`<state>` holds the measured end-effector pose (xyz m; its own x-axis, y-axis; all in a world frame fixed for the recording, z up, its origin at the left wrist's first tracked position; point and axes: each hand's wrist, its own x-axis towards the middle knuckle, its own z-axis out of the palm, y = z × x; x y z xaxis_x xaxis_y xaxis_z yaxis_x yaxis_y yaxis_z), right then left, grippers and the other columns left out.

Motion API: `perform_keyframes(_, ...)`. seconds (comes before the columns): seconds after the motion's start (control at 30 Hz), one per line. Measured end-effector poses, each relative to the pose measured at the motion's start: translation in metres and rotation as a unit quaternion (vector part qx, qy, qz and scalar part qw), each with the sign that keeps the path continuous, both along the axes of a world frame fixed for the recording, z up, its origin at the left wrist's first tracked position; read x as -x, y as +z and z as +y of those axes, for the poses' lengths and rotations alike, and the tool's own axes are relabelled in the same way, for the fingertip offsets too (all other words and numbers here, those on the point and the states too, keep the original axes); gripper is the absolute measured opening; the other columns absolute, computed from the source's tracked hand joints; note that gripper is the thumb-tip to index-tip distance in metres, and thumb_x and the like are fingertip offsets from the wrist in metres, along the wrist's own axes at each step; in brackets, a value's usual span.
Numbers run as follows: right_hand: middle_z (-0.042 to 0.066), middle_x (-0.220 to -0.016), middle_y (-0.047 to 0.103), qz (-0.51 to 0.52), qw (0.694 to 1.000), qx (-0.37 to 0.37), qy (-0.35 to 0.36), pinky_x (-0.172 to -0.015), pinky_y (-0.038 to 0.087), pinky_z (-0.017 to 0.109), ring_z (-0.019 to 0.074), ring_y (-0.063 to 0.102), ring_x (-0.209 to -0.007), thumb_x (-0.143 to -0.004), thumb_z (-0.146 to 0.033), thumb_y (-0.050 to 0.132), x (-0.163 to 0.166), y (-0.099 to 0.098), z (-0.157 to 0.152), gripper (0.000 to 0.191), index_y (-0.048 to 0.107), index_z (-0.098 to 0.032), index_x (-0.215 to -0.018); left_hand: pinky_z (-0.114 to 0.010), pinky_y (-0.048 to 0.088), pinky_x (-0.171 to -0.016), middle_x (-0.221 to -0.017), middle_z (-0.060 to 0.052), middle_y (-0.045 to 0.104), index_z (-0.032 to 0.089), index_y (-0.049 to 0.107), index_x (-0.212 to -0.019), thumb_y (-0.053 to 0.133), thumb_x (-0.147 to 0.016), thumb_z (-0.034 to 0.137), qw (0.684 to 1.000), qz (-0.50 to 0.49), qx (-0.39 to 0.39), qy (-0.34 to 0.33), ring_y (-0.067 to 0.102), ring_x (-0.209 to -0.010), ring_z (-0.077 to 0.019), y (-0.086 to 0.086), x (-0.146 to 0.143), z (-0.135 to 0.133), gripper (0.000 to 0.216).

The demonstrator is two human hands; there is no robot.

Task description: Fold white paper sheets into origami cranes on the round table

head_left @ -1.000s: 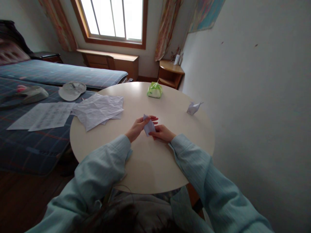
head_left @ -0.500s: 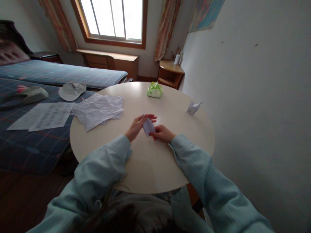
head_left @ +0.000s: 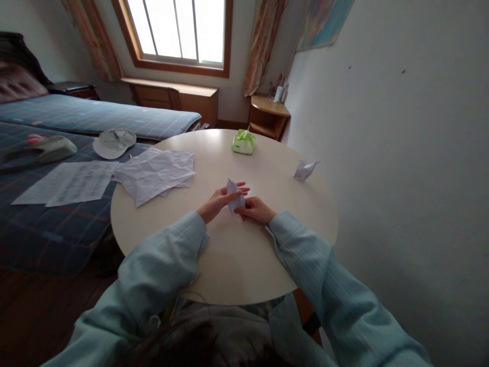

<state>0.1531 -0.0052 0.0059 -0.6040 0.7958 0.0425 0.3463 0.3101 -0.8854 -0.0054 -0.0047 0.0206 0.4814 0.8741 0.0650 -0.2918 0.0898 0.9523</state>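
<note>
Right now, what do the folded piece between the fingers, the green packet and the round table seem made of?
The folded piece: most likely paper, pale and matte, with straight-edged folds.
The green packet: probably thin plastic film, judging by its crumpled top.
The round table: a smooth, pale top with a soft sheen, perhaps laminate or painted wood; I can't tell which.

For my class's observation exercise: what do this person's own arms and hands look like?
Loose, pale blue-green fabric sleeves with faint stripes cover both arms, wrinkled along the forearms and ending in cuffs near the wrists. The left hand and right hand are bare, without gloves.
</note>
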Motion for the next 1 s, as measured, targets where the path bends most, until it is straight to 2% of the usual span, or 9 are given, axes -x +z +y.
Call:
perform_keyframes(0.07, -0.001, -0.051, 0.053, 0.004, 1.0, -0.014, -0.001, -0.051, 0.037, 0.022, 0.0086, 0.047, -0.05, -0.071, -0.044, 0.054, 0.0, -0.001, 0.001, 0.034, 0.058, -0.012, -0.061, -0.035, 0.046, -0.083, -0.114, -0.015, 0.057, 0.014, 0.055, -0.111, 0.071, -0.06, 0.031, 0.999, 0.022, 0.015, -0.029, 0.057, -0.098, -0.0242, -0.003, -0.002, -0.001, 0.056)
perform_keyframes(0.17, 0.0, -0.053, 0.053, -0.001, 1.0, -0.023, 0.012, -0.053, 0.04, 0.022, 0.0094, 0.049, -0.052, -0.07, -0.044, 0.055, 0.0, -0.002, 0.002, 0.033, 0.06, -0.012, -0.065, -0.032, 0.05, -0.065, -0.104, -0.015, 0.062, 0.011, 0.057, -0.108, 0.074, -0.054, 0.031, 0.996, 0.039, 0.041, -0.062, 0.062, -0.076, -0.0212, -0.01, -0.007, -0.002, 0.06)
perform_keyframes(0.23, 0.0, -0.059, 0.054, -0.001, 1.0, -0.025, 0.015, -0.053, 0.04, 0.022, 0.0091, 0.048, -0.053, -0.07, -0.044, 0.055, 0.0, -0.003, 0.003, 0.033, 0.061, -0.012, -0.068, -0.029, 0.05, -0.057, -0.095, -0.013, 0.065, 0.01, 0.06, -0.104, 0.073, -0.054, 0.036, 0.997, 0.035, 0.045, -0.059, 0.061, -0.059, -0.0155, -0.014, -0.009, -0.001, 0.057)
perform_keyframes(0.3, 0.001, -0.063, 0.055, 0.0, 0.999, -0.033, 0.009, -0.053, 0.04, 0.022, 0.0091, 0.049, -0.054, -0.07, -0.044, 0.055, 0.0, -0.004, 0.004, 0.033, 0.061, -0.012, -0.069, -0.027, 0.049, -0.054, -0.09, -0.012, 0.067, 0.011, 0.062, -0.1, 0.072, -0.055, 0.039, 0.997, 0.033, 0.049, -0.047, 0.059, -0.053, -0.0127, -0.017, -0.011, -0.001, 0.054)
perform_keyframes(0.47, 0.001, -0.057, 0.054, -0.017, 0.999, -0.047, 0.014, -0.056, 0.039, 0.022, 0.0108, 0.05, -0.06, -0.071, -0.042, 0.054, -0.001, -0.001, 0.004, 0.032, 0.059, -0.013, -0.061, -0.028, 0.049, -0.059, -0.093, -0.011, 0.067, 0.012, 0.065, -0.096, 0.07, -0.058, 0.041, 0.998, 0.032, 0.04, -0.032, 0.061, -0.063, -0.0158, -0.013, -0.008, 0.0, 0.047)
perform_keyframes(0.6, -0.002, -0.051, 0.05, -0.02, 1.0, -0.003, 0.01, -0.05, 0.035, 0.022, 0.0085, 0.046, -0.05, -0.07, -0.043, 0.054, -0.001, 0.002, 0.001, 0.032, 0.054, -0.013, -0.061, -0.03, 0.046, -0.078, -0.103, -0.01, 0.064, 0.014, 0.066, -0.093, 0.069, -0.062, 0.035, 1.0, 0.014, -0.008, 0.012, 0.059, -0.091, -0.0212, -0.004, -0.004, 0.001, 0.038)
perform_keyframes(0.67, -0.003, -0.05, 0.049, -0.017, 1.0, 0.012, 0.006, -0.048, 0.034, 0.021, 0.0076, 0.044, -0.048, -0.07, -0.044, 0.054, 0.0, 0.002, 0.0, 0.032, 0.052, -0.013, -0.062, -0.032, 0.043, -0.084, -0.105, -0.01, 0.063, 0.014, 0.066, -0.091, 0.068, -0.063, 0.036, 0.999, 0.017, -0.021, 0.024, 0.056, -0.099, -0.0236, -0.001, -0.002, 0.002, 0.035)
perform_keyframes(0.8, -0.003, -0.05, 0.048, -0.017, 1.0, 0.02, 0.001, -0.047, 0.032, 0.021, 0.0066, 0.042, -0.047, -0.069, -0.043, 0.053, 0.001, 0.003, -0.001, 0.032, 0.051, -0.013, -0.061, -0.037, 0.041, -0.087, -0.106, -0.011, 0.063, 0.014, 0.066, -0.091, 0.067, -0.063, 0.038, 0.999, 0.015, -0.031, 0.026, 0.054, -0.102, -0.0259, 0.0, -0.002, 0.003, 0.036)
perform_keyframes(1.0, -0.003, -0.049, 0.049, -0.031, 0.999, 0.022, -0.004, -0.047, 0.031, 0.02, 0.0061, 0.04, -0.046, -0.069, -0.044, 0.054, 0.001, 0.005, -0.001, 0.033, 0.051, -0.013, -0.058, -0.037, 0.042, -0.086, -0.105, -0.012, 0.063, 0.014, 0.065, -0.092, 0.067, -0.063, 0.04, 0.998, 0.002, -0.044, 0.045, 0.055, -0.101, -0.0254, 0.0, 0.0, 0.006, 0.039)
